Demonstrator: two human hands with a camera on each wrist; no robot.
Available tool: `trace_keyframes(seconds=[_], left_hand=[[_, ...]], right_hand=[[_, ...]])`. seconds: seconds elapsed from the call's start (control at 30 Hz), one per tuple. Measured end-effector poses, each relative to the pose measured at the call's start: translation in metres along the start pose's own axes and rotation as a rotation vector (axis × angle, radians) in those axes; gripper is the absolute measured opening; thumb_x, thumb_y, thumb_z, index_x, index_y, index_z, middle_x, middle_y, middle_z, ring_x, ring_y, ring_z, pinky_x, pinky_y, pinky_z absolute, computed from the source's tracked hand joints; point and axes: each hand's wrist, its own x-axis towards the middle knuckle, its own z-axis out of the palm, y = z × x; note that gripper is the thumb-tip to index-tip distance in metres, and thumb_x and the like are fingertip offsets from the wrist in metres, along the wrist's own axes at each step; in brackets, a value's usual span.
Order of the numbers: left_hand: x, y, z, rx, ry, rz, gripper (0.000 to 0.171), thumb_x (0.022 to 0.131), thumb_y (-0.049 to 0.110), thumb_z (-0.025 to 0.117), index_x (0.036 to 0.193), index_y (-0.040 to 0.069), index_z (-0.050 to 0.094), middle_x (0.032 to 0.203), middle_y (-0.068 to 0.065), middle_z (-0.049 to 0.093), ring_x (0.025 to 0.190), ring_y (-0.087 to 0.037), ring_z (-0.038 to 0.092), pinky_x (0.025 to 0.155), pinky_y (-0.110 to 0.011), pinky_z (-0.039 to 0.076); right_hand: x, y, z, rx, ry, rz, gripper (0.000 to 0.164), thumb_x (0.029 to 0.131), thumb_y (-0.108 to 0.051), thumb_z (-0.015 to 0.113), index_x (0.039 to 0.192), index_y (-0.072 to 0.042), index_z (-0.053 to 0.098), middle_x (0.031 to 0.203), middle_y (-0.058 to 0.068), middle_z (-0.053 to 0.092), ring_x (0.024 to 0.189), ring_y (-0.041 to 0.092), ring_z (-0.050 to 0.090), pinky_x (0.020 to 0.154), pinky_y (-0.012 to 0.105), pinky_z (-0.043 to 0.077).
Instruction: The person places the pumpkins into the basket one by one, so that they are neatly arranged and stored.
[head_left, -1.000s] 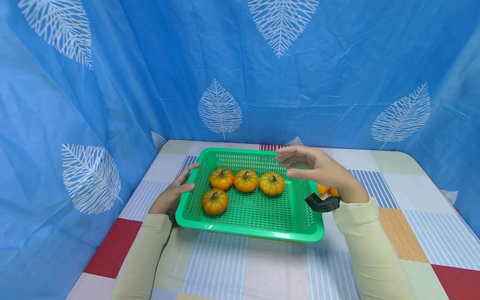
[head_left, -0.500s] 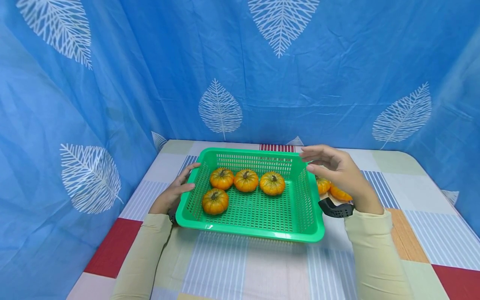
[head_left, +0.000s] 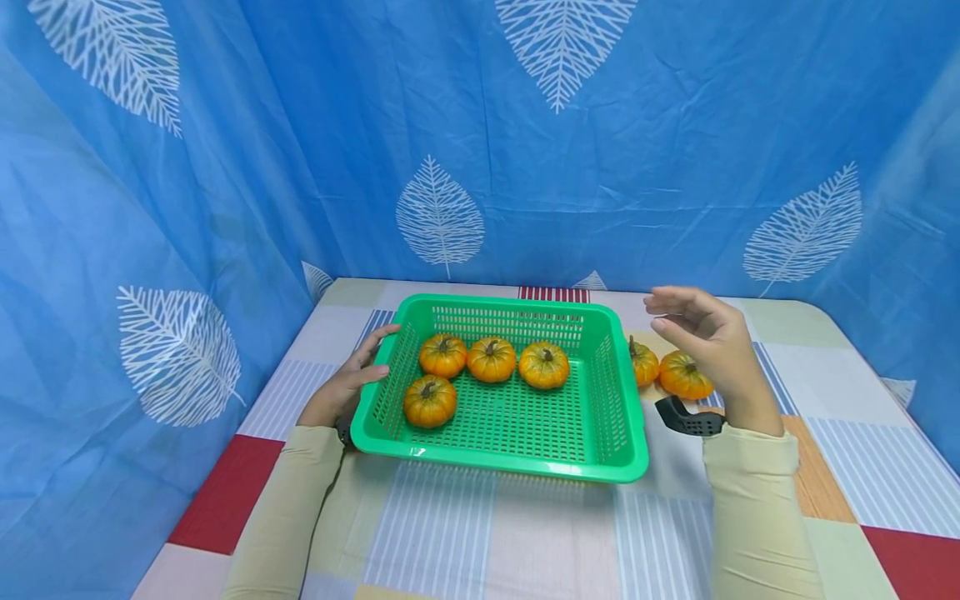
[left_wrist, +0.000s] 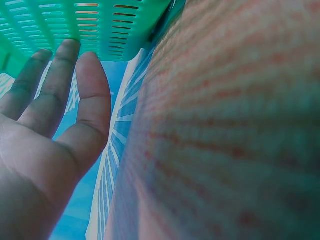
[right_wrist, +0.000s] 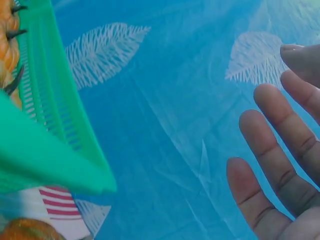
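Observation:
Several small orange pumpkins [head_left: 544, 366] sit in a green plastic basket [head_left: 498, 468], grouped toward its left and back, stems up. My left hand [head_left: 348, 379] is at the basket's left side with fingers extended; in the left wrist view the fingertips [left_wrist: 90, 65] reach the slotted wall. My right hand [head_left: 708, 342] hangs in the air right of the basket, fingers loosely bent and holding nothing. Below it, two more pumpkins lie on the table: one with a tall stem [head_left: 643, 364] against the basket's right side, the other [head_left: 686, 379] beside it, partly hidden by the wrist.
A patchwork-patterned cloth [head_left: 555, 533] covers the table. Blue curtains [head_left: 660, 167] with white leaf prints stand behind and on both sides. Black camera straps [head_left: 690, 419] are worn on the wrists.
My right hand has moved right, from above the basket's back right corner to above the outside pumpkins, which now show more. The left hand, basket and pumpkins stay in place.

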Motion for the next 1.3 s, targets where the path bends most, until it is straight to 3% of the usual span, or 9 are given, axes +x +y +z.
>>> trace_keyframes(seconds=[0.1,0.3,0.5,0.67,0.8,1.0,1.2,1.3], left_hand=[[0.000,-0.001,-0.001,-0.009,-0.001,0.002,0.060,0.108,0.032,0.064,0.161,0.033,0.036,0.160,-0.014,0.033,0.126,-0.011,0.058,0.101,-0.028,0.059],[0.000,0.000,0.000,-0.008,0.011,-0.012,0.065,0.106,0.035,0.066,0.162,0.032,0.034,0.166,-0.028,0.024,0.126,-0.011,0.058,0.102,-0.029,0.059],[0.000,0.000,0.000,-0.015,0.003,-0.009,0.064,0.107,0.034,0.065,0.162,0.032,0.034,0.167,-0.030,0.021,0.127,-0.012,0.059,0.103,-0.031,0.059],[-0.001,0.000,0.000,-0.005,-0.014,0.008,0.064,0.109,0.034,0.064,0.164,0.031,0.032,0.168,-0.035,0.016,0.127,-0.011,0.058,0.103,-0.031,0.059],[-0.002,0.000,0.000,0.013,0.006,-0.004,0.065,0.108,0.034,0.064,0.164,0.031,0.032,0.168,-0.034,0.016,0.126,-0.009,0.058,0.101,-0.029,0.059],[-0.003,0.000,0.001,-0.016,0.000,-0.007,0.062,0.108,0.030,0.063,0.163,0.033,0.034,0.163,-0.021,0.029,0.125,-0.011,0.059,0.101,-0.030,0.061],[-0.002,0.001,0.001,-0.033,-0.007,-0.002,0.060,0.108,0.029,0.063,0.161,0.033,0.035,0.157,-0.006,0.037,0.125,-0.011,0.060,0.101,-0.030,0.061],[-0.001,0.001,0.001,-0.039,-0.012,0.003,0.060,0.108,0.030,0.064,0.161,0.033,0.036,0.156,-0.006,0.038,0.125,-0.011,0.060,0.101,-0.030,0.060]], right_hand=[[-0.003,0.004,-0.004,-0.024,0.034,0.004,0.040,0.098,0.018,0.064,0.133,0.001,0.073,0.118,-0.004,0.078,0.110,0.010,0.071,0.094,0.014,0.056],[-0.006,0.012,-0.015,-0.057,0.082,0.026,0.035,0.099,0.015,0.066,0.133,0.006,0.071,0.119,-0.007,0.077,0.110,0.008,0.071,0.094,0.012,0.056],[-0.011,0.018,-0.029,-0.145,0.123,0.067,0.036,0.101,0.009,0.069,0.136,0.006,0.069,0.122,-0.013,0.075,0.113,0.004,0.068,0.096,0.009,0.053],[-0.015,0.027,-0.039,-0.258,0.178,0.113,0.035,0.102,0.003,0.072,0.136,-0.001,0.072,0.121,-0.018,0.072,0.114,0.003,0.066,0.095,0.007,0.052],[-0.018,0.037,-0.046,-0.283,0.204,0.165,0.036,0.101,0.001,0.074,0.136,-0.008,0.074,0.121,-0.020,0.071,0.115,0.002,0.065,0.094,0.006,0.051],[-0.023,0.052,-0.057,-0.299,0.171,0.192,0.039,0.101,0.002,0.074,0.137,-0.011,0.073,0.125,-0.019,0.070,0.116,-0.001,0.062,0.093,0.005,0.050],[-0.029,0.063,-0.066,-0.329,0.072,0.245,0.043,0.101,0.001,0.074,0.143,0.001,0.065,0.123,-0.026,0.065,0.115,-0.004,0.059,0.094,0.004,0.050],[-0.033,0.066,-0.070,-0.363,0.026,0.299,0.046,0.103,-0.007,0.075,0.146,0.000,0.062,0.122,-0.029,0.062,0.115,-0.005,0.058,0.092,0.003,0.049]])
